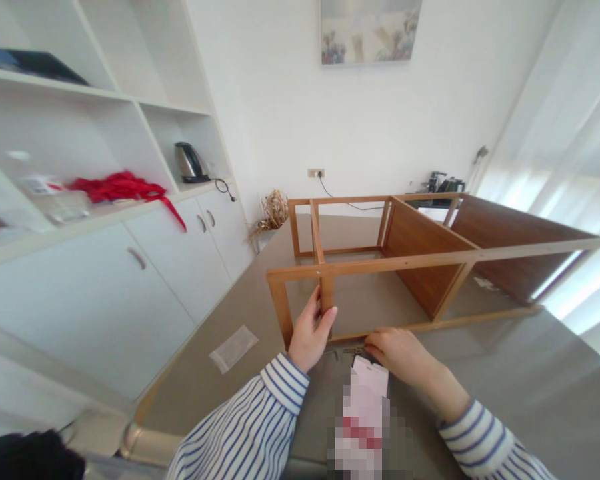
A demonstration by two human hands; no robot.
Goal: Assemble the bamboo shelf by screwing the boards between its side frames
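Note:
A wooden shelf frame [350, 267] lies on its side on the grey-brown table [190, 393]. My left hand [307, 337] is closed around an upright wooden crossbar [327, 293] near the frame's left end, thumb in front and fingers behind. Low at the frame's bottom rail, my right hand [403, 353] has its fingers curled down to the tabletop beside a few small metal pieces [353, 350]; whatever its fingertips pinch is hidden. An L-shaped dark piece, perhaps a hex key [334, 355], lies left of them. Between my forearms hangs a badge card [370, 377].
A clear plastic bag [234, 348] lies left of the frame. Brown panels [425, 257] stand within the frame toward the right. White cabinets [95, 287] line the left, with a kettle [189, 162] and red cloth [117, 187] above. Dark items [445, 183] sit at the far end.

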